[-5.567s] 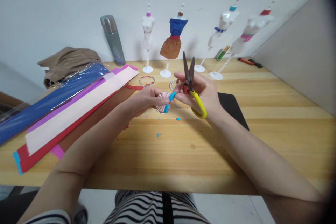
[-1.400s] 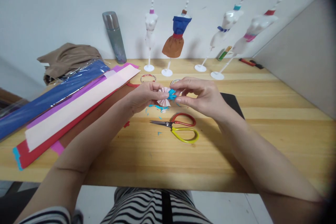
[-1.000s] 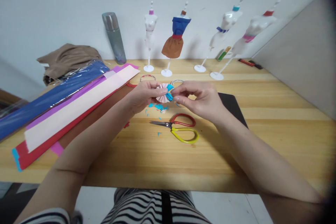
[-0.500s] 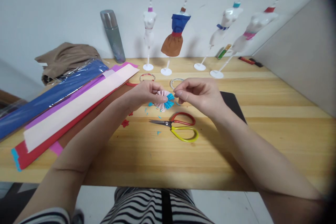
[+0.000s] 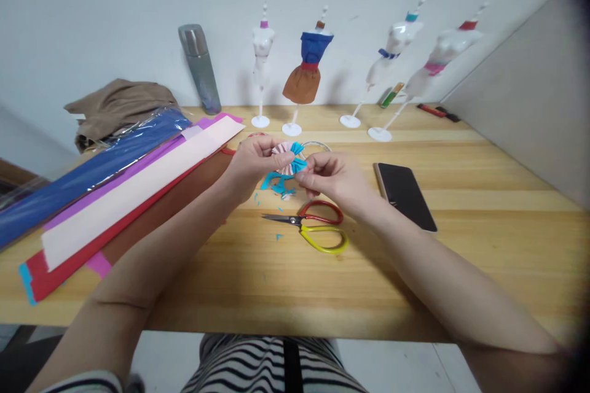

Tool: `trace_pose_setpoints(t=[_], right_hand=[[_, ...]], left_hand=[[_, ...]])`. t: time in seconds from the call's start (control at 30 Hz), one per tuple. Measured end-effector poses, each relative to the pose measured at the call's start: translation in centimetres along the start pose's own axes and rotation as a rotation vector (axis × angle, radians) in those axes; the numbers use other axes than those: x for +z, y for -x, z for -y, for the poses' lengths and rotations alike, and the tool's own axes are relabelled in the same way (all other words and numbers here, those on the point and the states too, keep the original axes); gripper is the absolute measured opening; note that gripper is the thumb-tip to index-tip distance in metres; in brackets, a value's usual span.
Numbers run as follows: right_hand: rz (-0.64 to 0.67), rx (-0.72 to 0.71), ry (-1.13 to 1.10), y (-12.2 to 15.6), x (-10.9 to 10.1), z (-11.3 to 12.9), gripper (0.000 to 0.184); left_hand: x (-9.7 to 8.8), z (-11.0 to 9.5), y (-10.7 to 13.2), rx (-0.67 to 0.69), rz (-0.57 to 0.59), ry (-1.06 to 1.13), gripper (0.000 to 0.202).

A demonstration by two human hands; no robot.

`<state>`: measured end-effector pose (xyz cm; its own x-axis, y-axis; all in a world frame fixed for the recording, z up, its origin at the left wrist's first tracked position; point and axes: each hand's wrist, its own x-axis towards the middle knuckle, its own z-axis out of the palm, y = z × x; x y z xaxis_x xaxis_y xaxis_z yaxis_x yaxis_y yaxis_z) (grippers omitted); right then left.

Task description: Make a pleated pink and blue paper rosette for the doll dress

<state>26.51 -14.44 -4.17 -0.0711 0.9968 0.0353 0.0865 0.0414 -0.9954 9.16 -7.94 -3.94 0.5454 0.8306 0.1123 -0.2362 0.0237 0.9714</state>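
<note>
My left hand (image 5: 258, 163) is closed on a round pleated paper rosette (image 5: 284, 158), pale pink on its left part and bright blue on its right. The thumb lies across the rosette's front. At the lower blue edge, the thumb and forefinger of my right hand (image 5: 329, 179) are pinched together on the pleats. Below the hands, blue paper scraps (image 5: 279, 186) lie on the table. Scissors (image 5: 302, 221) with one red and one yellow handle rest nearer to me, blades pointing left.
Coloured crepe paper sheets (image 5: 147, 181) lie on the left, by a brown cloth (image 5: 122, 101) and a flask (image 5: 203, 73). Several small mannequins (image 5: 302, 67) stand along the back. A black phone (image 5: 405, 196) is right of my right hand, and a ring-shaped band (image 5: 318, 146) lies behind the rosette.
My right hand has moved left and down onto the rosette's blue edge, uncovering the phone. My left hand has lifted and turned the rosette slightly. More blue scraps show below.
</note>
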Motion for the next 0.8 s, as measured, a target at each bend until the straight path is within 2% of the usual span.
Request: trace_pose_setpoints(t=[0.2, 0.37, 0.6, 0.8], right_hand=[[-0.029, -0.065, -0.049, 0.2, -0.4, 0.4, 0.030], [-0.082, -0.088, -0.032, 0.1, -0.4, 0.1, 0.033], [-0.061, -0.033, -0.069, 0.3, 0.8, 0.0, 0.032], [-0.003, -0.080, -0.006, 0.2, 0.0, 0.3, 0.035]], left_hand=[[0.4, -0.1, 0.2, 0.041, -0.038, 0.037, 0.037], [0.7, -0.2, 0.3, 0.070, -0.054, -0.029, 0.034], [1.1, -0.1, 0.5, 0.095, -0.103, -0.049, 0.029], [0.9, -0.2, 0.5, 0.073, -0.083, -0.011, 0.030]])
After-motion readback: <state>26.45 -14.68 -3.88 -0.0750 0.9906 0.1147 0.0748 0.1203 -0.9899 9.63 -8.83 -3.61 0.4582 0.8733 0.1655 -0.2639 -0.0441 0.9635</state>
